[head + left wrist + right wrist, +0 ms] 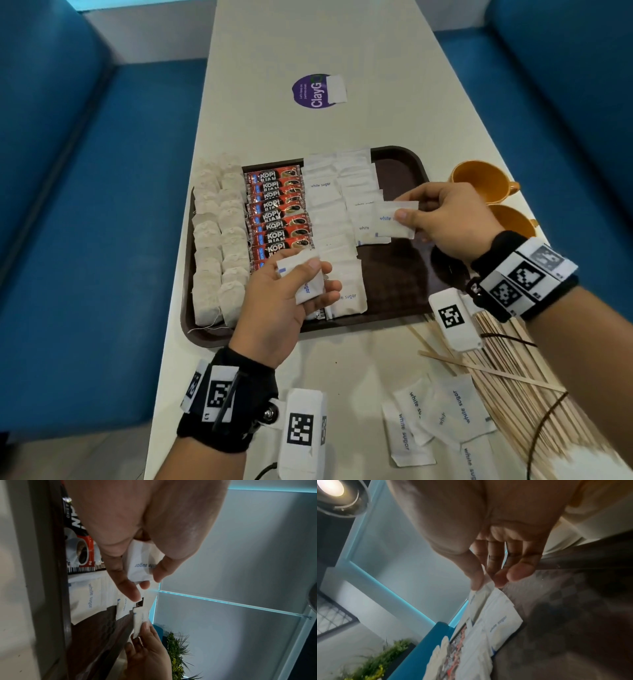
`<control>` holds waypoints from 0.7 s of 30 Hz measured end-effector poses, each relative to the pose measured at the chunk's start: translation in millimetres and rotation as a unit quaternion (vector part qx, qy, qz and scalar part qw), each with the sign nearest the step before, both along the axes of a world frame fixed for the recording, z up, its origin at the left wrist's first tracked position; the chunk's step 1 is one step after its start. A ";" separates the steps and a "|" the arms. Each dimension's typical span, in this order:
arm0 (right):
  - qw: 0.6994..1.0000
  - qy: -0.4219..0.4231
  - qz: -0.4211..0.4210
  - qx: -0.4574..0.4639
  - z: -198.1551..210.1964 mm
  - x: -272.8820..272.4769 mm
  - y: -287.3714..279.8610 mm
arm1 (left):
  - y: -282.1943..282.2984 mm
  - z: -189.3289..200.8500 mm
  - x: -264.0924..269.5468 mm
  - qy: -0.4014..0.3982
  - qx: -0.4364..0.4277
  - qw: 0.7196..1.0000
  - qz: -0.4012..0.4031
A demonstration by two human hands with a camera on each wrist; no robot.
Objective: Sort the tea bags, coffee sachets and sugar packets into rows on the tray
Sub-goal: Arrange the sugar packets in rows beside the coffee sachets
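Observation:
A brown tray (400, 274) holds two columns of tea bags (219, 240) at the left, a column of red coffee sachets (277, 212) in the middle and two columns of white sugar packets (342, 205) beside them. My left hand (291, 294) grips a small bunch of sugar packets (305, 277) over the tray's near part; the left wrist view shows that bunch (140, 563) between thumb and fingers. My right hand (442, 219) pinches one sugar packet (394, 221) just above the near end of the right sugar column, with the packet (485, 588) edge-on in the right wrist view.
Several loose sugar packets (431, 421) lie on the white table (342, 51) near me. A pile of wooden stirrers (513, 370) lies at the right. Two orange cups (483, 180) stand right of the tray. Blue benches (85, 205) flank the table.

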State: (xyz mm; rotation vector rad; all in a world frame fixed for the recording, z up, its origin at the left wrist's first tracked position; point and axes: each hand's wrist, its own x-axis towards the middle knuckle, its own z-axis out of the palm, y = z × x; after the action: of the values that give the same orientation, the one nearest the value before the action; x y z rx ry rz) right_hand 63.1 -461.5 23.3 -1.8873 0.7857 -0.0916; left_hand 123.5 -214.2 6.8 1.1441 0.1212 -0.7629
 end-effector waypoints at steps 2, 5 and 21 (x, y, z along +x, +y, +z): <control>0.999 0.029 0.034 -0.003 -8.0 4.5 1.5 | -0.4 -0.2 0.4 0.001 0.000 1.000 -0.003; 0.994 0.067 0.077 -0.024 -20.7 11.6 4.8 | -0.9 0.4 1.4 0.004 -0.004 1.000 -0.006; 0.977 0.132 0.076 -0.150 -33.8 29.1 1.0 | -2.5 3.7 1.8 0.033 -0.045 0.998 -0.009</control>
State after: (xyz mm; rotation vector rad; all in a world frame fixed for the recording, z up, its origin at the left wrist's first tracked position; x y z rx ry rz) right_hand 92.2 -460.5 -10.5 -2.2723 0.8380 0.1477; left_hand 125.4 -216.7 10.5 1.0363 0.1307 -0.8158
